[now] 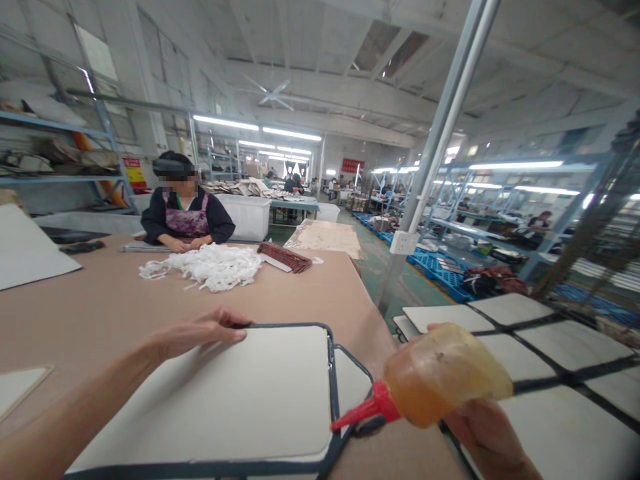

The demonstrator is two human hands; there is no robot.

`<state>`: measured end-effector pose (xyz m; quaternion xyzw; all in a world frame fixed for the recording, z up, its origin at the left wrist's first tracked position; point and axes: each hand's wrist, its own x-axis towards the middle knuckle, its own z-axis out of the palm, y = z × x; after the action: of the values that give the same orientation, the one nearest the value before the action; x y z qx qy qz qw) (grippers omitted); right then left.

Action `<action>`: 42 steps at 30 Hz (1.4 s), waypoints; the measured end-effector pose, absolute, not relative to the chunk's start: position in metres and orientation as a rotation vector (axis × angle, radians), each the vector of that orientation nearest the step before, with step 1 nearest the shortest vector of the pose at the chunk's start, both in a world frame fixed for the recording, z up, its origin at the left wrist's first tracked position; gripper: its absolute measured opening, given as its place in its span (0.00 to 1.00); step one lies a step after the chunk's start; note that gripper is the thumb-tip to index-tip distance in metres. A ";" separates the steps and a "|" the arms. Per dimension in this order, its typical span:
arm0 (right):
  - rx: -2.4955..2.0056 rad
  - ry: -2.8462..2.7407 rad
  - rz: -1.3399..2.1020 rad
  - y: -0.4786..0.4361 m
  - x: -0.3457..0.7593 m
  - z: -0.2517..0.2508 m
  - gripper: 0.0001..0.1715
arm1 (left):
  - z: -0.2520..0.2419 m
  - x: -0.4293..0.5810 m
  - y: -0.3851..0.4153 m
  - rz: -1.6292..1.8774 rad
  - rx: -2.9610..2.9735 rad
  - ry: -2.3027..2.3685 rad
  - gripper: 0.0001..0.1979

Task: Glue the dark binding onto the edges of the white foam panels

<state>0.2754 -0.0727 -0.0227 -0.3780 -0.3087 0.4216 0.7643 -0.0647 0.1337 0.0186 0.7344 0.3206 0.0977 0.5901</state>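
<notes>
My right hand is closed around a soft amber glue bottle with a red nozzle. The nozzle points left and touches the dark trim at the right edge of a white panel lying on the brown table. My left hand rests on the far edge of that panel, fingers stretched flat over the dark trim at the top left. A second white panel peeks out beneath, to the right.
A seated person in a dark top works across the table beside a heap of white strips and a dark red bundle. Several white panels lie on a rack at right. A steel post rises behind.
</notes>
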 end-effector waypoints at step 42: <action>-0.799 -0.709 0.540 -0.075 0.258 -0.049 0.34 | -0.045 -0.059 0.117 0.541 1.186 0.897 0.22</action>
<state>0.2580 -0.0747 -0.0489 -0.3762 -0.3339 0.2543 0.8260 -0.0591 0.1174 -0.0451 0.5330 0.4032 0.2433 0.7029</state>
